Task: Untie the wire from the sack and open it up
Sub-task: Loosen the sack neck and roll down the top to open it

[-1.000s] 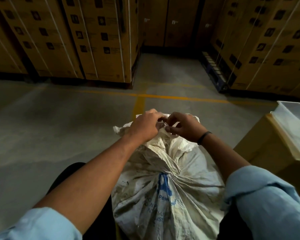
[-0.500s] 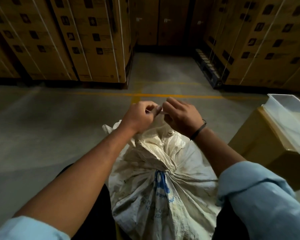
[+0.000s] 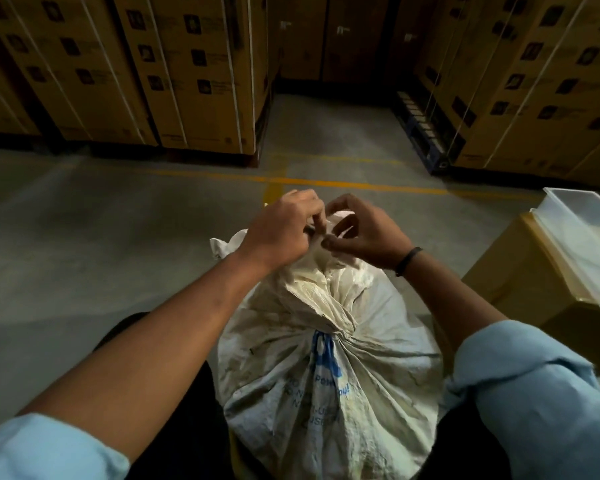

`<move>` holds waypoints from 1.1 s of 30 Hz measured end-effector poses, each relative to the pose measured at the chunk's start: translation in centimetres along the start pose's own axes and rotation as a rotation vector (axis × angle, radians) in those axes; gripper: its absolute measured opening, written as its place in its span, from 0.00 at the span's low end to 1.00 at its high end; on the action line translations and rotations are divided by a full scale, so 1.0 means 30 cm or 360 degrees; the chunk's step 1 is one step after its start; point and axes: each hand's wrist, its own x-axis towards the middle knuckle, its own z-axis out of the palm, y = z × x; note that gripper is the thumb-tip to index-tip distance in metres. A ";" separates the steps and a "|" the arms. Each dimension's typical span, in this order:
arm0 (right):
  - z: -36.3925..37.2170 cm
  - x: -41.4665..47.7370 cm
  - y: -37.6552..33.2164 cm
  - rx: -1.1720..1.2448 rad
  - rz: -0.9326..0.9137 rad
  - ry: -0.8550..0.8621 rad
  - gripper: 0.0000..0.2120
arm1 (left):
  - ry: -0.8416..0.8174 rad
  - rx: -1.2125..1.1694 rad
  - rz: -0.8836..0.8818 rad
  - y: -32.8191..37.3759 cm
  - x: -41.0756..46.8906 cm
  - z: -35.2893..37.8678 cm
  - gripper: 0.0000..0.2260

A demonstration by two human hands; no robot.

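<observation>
A dirty white woven sack [image 3: 329,368] with blue print stands between my knees, its neck bunched tight at the middle. Both hands work at the twisted top end of the neck. My left hand [image 3: 284,230] is closed, pinching the fabric at the tip. My right hand [image 3: 364,233] curls beside it, thumb and fingers pinched on the same spot, with a black band on the wrist. The wire itself is too thin and too covered by my fingers to make out.
A brown carton [image 3: 534,289] with a clear plastic tray [image 3: 589,244] on it stands close at the right. Strapped cardboard boxes [image 3: 194,77] on pallets line the back left and right. Grey concrete floor with yellow lines [image 3: 326,183] lies ahead.
Both hands stayed at the sack's top; my right hand's fingers have spread and curled differently around the tip. The view tilted slightly.
</observation>
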 end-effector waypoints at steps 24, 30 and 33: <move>-0.031 -0.019 0.023 -0.0223 0.0205 -0.0484 0.22 | -0.0135 0.0223 0.0251 -0.016 -0.050 0.025 0.08; -0.124 -0.026 0.046 -0.0959 0.0390 -0.0383 0.24 | 0.0105 0.0373 0.0410 0.008 -0.056 0.033 0.10; -0.197 -0.024 -0.015 -0.1065 0.0940 -0.0361 0.30 | 0.0224 0.0423 0.0427 0.031 -0.052 0.051 0.05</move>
